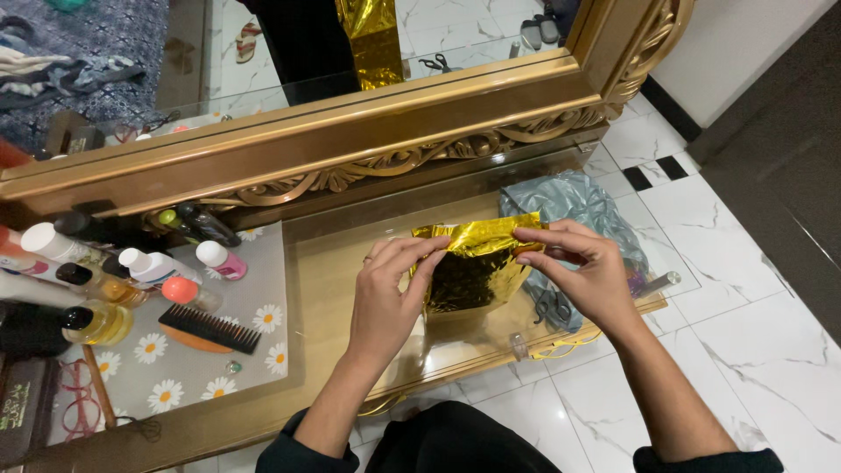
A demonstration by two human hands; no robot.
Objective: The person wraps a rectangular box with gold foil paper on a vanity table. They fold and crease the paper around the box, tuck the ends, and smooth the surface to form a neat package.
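One gold-framed mirror (350,131) leans at the back of the glass-topped table (333,263). In front of the mirror, one gold foil bag (473,267) stands upright, steadied by two hands: the left hand (390,293) and right hand (583,267) each pinch its folded top edge. Left of the mirror's base lies one black comb (210,330), by several bottles.

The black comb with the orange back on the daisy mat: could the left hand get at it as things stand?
Probably yes. The black comb with the orange back lies uncovered beside the left hand, with nothing between them, but that hand would first have to let go of the shiny gold foil package.
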